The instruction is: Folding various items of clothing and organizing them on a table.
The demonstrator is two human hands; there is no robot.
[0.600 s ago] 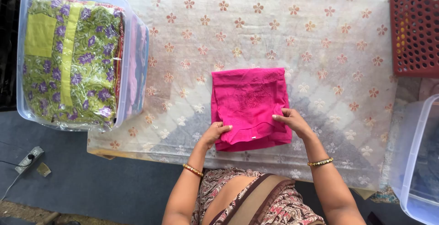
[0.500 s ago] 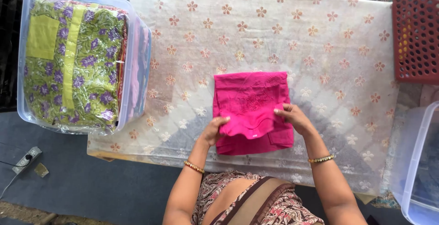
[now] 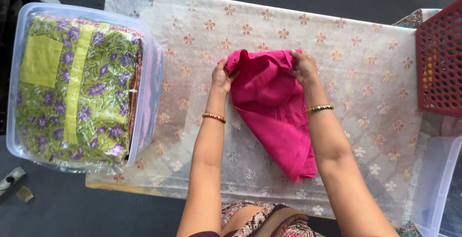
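A bright pink cloth [image 3: 273, 111] lies folded on a table covered with a pale flower-print cloth [image 3: 337, 49]. My left hand [image 3: 221, 74] grips the pink cloth's far left corner. My right hand [image 3: 303, 67] grips its far right corner. Both arms stretch out over the table, and the cloth's far edge is bunched between the hands. Its near end trails toward me, lying at a slant under my right forearm.
A clear plastic bin [image 3: 149, 92] at the left holds wrapped green and purple flowered fabric [image 3: 72, 87]. A red perforated basket [image 3: 440, 59] sits at the right edge. Another clear bin [image 3: 435, 184] stands at the lower right. Small objects [image 3: 12, 181] lie on the dark floor.
Both hands have moved from the near edge of the pink cloth to its far edge. The cloth has changed from a flat square to a longer slanted shape.
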